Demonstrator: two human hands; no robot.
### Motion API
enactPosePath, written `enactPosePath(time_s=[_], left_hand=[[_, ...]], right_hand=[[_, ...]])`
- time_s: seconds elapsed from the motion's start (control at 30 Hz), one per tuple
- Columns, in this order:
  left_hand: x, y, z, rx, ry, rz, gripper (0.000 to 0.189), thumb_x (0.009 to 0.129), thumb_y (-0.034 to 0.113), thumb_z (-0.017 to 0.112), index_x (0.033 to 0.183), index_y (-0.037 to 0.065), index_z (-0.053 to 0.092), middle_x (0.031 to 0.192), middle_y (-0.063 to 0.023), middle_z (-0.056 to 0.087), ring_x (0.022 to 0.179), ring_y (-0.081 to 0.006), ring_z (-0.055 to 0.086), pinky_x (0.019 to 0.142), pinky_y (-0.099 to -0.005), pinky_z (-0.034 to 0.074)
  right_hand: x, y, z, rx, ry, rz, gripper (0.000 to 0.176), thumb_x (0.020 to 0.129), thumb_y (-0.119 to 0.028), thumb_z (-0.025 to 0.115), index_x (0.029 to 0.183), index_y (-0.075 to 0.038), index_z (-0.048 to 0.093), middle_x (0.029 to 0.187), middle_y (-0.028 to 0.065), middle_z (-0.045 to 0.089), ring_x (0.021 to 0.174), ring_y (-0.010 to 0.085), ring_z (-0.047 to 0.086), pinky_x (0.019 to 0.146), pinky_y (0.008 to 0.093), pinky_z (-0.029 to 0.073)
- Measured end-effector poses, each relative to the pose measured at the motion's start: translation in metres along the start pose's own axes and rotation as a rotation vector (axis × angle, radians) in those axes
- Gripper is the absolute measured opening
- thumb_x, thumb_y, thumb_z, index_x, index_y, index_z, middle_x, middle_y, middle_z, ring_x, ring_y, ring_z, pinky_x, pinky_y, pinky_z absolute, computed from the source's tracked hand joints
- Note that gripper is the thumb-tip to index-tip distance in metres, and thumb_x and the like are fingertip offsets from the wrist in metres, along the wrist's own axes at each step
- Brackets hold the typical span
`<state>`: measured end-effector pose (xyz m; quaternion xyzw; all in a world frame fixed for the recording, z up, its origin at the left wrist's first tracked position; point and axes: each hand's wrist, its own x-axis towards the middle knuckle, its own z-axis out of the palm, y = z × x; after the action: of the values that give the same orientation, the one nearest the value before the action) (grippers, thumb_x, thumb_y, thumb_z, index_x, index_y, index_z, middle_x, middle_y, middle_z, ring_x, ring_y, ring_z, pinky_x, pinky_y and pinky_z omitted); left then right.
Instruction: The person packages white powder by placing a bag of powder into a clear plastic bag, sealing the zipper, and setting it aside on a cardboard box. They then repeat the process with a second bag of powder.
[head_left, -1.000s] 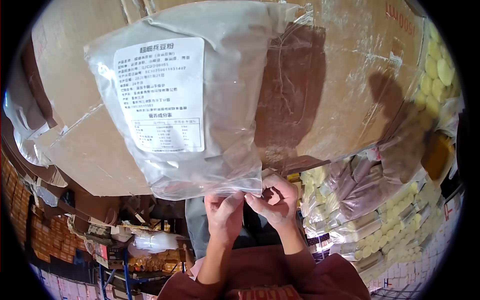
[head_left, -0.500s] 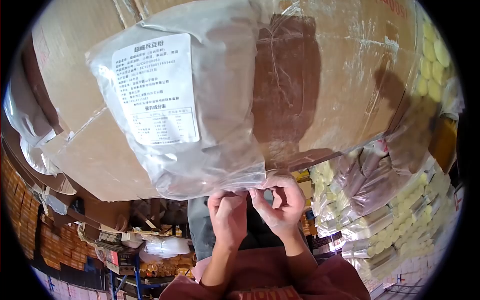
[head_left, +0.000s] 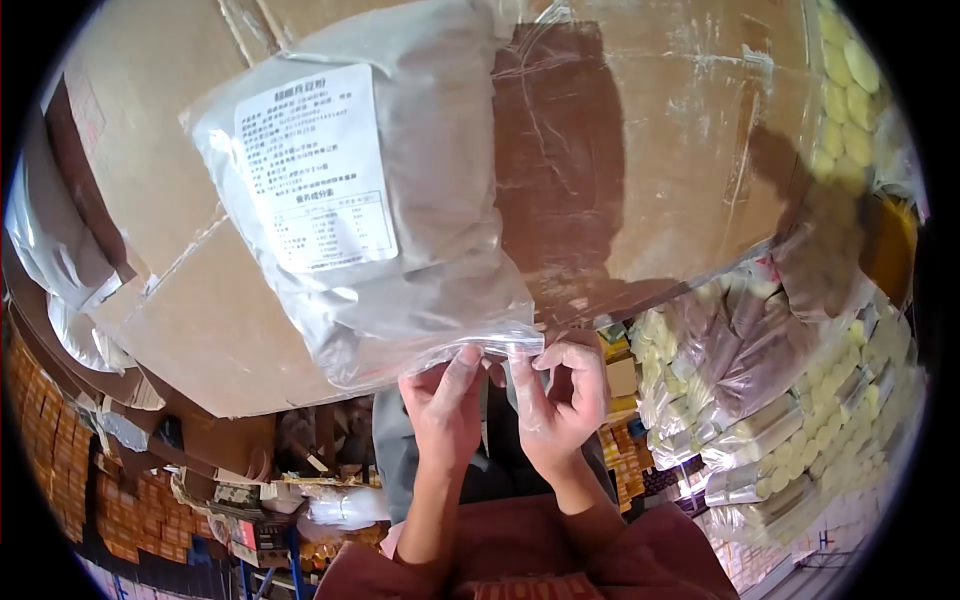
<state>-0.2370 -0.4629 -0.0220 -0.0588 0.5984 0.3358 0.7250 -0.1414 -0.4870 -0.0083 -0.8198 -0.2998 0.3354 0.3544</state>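
A clear plastic bag of greyish powder lies on a cardboard surface, its zip edge toward me. A white printed label is stuck on its upper left part. My left hand pinches the bag's near edge around its middle, thumb on top. Just to its right, my right hand grips the same edge by the bag's near right corner, with thumb and fingers closed. Pale powder dusts the fingers of both hands.
The worn cardboard stretches behind and beside the bag. To the right are stacked clear packs of pale yellow rounds and a plastic bag with purplish-brown contents. Shelving with a blue frame stands at lower left.
Both hands have moved slightly up along the bag's near edge. My left thumb now lies on top of the edge, and my right thumb is straighter against it.
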Motion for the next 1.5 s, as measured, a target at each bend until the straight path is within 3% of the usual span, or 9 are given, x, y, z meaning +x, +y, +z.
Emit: enactPosePath(time_s=[0.03,0.17,0.27,0.53,0.7,0.8,1.07,1.17,1.5], left_hand=[[-0.001,0.002,0.008,-0.029,0.003,0.019,0.014,0.087,0.001,0.055,0.1,-0.003,0.06,0.095,-0.0117,0.064,0.084,-0.0198,0.062,0.071,-0.0328,0.05],[-0.001,-0.008,0.006,0.009,0.023,0.092,0.014,0.087,-0.001,0.054,0.099,-0.004,0.06,0.098,-0.0116,0.065,0.086,-0.0172,0.062,0.075,-0.0306,0.05],[0.001,-0.011,0.0,0.066,-0.009,0.104,0.012,0.087,-0.001,0.055,0.095,-0.004,0.062,0.093,-0.0102,0.065,0.082,-0.0161,0.062,0.073,-0.0295,0.05],[0.002,-0.01,0.021,0.257,0.046,0.045,0.011,0.086,0.003,0.06,0.094,-0.005,0.062,0.089,-0.01,0.065,0.079,-0.017,0.061,0.071,-0.0288,0.049],[-0.001,-0.006,0.016,0.058,-0.001,-0.077,0.006,0.089,-0.001,0.06,0.094,-0.004,0.061,0.09,-0.0102,0.064,0.071,-0.0155,0.058,0.052,-0.0275,0.044],[0.0,-0.006,0.012,0.037,-0.017,-0.125,0.006,0.089,-0.001,0.06,0.095,-0.004,0.061,0.089,-0.0097,0.063,0.069,-0.015,0.056,0.051,-0.0272,0.043],[-0.008,-0.008,0.004,0.166,0.111,-0.134,0.015,0.085,0.001,0.062,0.099,-0.003,0.06,0.083,-0.0087,0.064,0.06,-0.0128,0.055,0.047,-0.0242,0.036],[-0.009,-0.004,0.004,0.122,0.105,-0.157,0.014,0.085,0.002,0.063,0.097,-0.004,0.061,0.079,-0.0081,0.063,0.057,-0.0118,0.054,0.047,-0.0239,0.037],[-0.008,-0.004,-0.007,0.197,0.047,-0.136,0.01,0.086,0.006,0.064,0.09,-0.002,0.063,0.074,-0.008,0.064,0.054,-0.0113,0.056,0.047,-0.022,0.042]], right_hand=[[0.001,0.002,0.001,-0.002,0.012,-0.037,0.023,0.074,0.002,0.075,0.086,-0.003,0.056,0.085,0.0096,0.057,0.076,0.0225,0.059,0.067,0.0302,0.049],[0.009,-0.006,0.003,-0.081,0.06,-0.123,0.031,0.072,0.001,0.075,0.095,-0.004,0.055,0.093,0.0094,0.054,0.089,0.0231,0.053,0.078,0.0331,0.046],[0.016,-0.005,-0.002,-0.191,-0.045,-0.288,0.027,0.069,0.001,0.076,0.093,-0.004,0.063,0.095,0.0107,0.058,0.084,0.0248,0.058,0.071,0.0324,0.05],[0.016,-0.008,0.003,-0.121,0.035,-0.138,0.024,0.076,0.001,0.073,0.087,-0.005,0.052,0.087,0.0101,0.054,0.077,0.0208,0.052,0.069,0.0305,0.045],[0.023,-0.013,-0.005,0.641,-0.036,0.594,0.031,0.075,0.011,0.069,0.091,-0.005,0.048,0.087,0.0016,0.048,0.081,0.0093,0.048,0.075,0.0245,0.044],[0.021,-0.007,-0.009,0.694,-0.083,0.611,0.029,0.076,0.01,0.068,0.09,-0.006,0.049,0.087,0.0009,0.048,0.081,0.0082,0.048,0.077,0.023,0.044],[0.005,0.004,-0.004,0.092,-0.068,0.126,0.021,0.077,0.007,0.07,0.089,0.0,0.054,0.086,0.0074,0.056,0.072,0.0123,0.052,0.064,0.022,0.044],[0.007,0.004,-0.009,0.049,-0.201,0.159,0.023,0.082,0.004,0.068,0.096,0.0,0.051,0.091,0.006,0.052,0.079,0.0108,0.049,0.069,0.0208,0.041],[-0.014,0.008,0.0,-0.042,-0.08,-0.018,0.02,0.076,0.009,0.067,0.085,-0.002,0.053,0.082,0.0106,0.058,0.068,0.022,0.057,0.059,0.0286,0.047]])
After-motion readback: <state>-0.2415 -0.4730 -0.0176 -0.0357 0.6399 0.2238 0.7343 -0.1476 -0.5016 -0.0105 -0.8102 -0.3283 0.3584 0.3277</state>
